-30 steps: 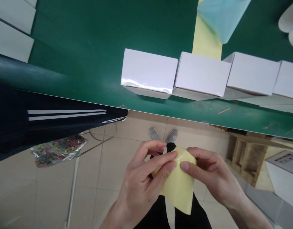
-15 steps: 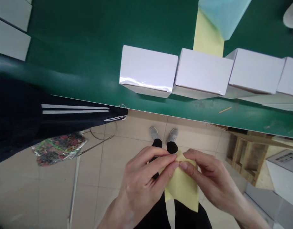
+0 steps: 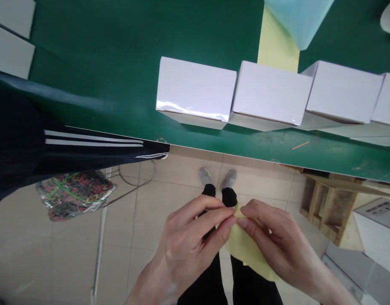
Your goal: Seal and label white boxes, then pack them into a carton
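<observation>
Above my lap, both hands pinch the top edge of a thin yellow sheet, paper or cloth, I cannot tell which. My left hand grips it between thumb and fingertips, close to the fingertips of my right hand. The sheet hangs down below the fingers, bent and slanting to the right, partly covered by my right hand. Beyond the hands, a row of white boxes stands along the front of the green table, among them a left box and a middle box.
Another yellow sheet and a light blue piece lie behind the boxes on the green table. At left is a person's dark striped sleeve above a clear bag. A wooden crate stands at lower right.
The yellow sheet's lower part has swung to the right and folded under my right hand. My right fingertips have moved slightly left, nearer to my left ones. The person's sleeve has shifted slightly left.
</observation>
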{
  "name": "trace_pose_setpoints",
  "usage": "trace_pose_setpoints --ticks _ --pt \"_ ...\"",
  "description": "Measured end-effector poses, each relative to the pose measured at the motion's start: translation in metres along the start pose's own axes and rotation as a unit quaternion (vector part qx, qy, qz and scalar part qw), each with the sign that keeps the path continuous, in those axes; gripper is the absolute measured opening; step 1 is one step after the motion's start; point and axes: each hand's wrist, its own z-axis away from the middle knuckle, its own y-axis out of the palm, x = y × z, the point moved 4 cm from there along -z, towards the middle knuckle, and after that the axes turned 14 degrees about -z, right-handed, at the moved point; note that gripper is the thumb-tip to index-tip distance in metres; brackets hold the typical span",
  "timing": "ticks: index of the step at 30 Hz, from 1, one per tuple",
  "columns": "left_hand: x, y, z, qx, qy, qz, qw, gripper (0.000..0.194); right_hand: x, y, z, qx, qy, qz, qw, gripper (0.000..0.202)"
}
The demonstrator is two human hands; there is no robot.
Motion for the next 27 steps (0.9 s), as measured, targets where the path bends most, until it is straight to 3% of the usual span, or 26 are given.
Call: trace_pose_setpoints --ticks 4,11,16,21,27 --pt "0.003 -0.001 0.0 0.016 -0.001 0.037 0.999 0.031 0.0 0.001 0.001 0.002 0.002 0.006 1.0 0.007" --pt "0.015 0.007 -0.001 0.051 -0.09 0.159 0.982 0.019 0.001 -0.005 -0.003 0.022 0.026 -0.015 0.999 0.007" --pt "0.017 0.015 -0.001 0.003 -0.155 0.208 0.966 0.012 -0.003 -0.009 -0.005 0.0 0.041 -0.039 0.998 0.011" --pt "0.011 0.027 0.001 -0.004 -0.206 0.275 0.939 0.006 -0.009 -0.01 -0.008 -0.028 0.038 -0.054 0.997 0.011" --pt "0.015 0.035 0.007 -0.044 -0.242 0.199 0.948 0.012 -0.017 -0.011 -0.008 -0.073 0.015 -0.021 0.997 0.006"
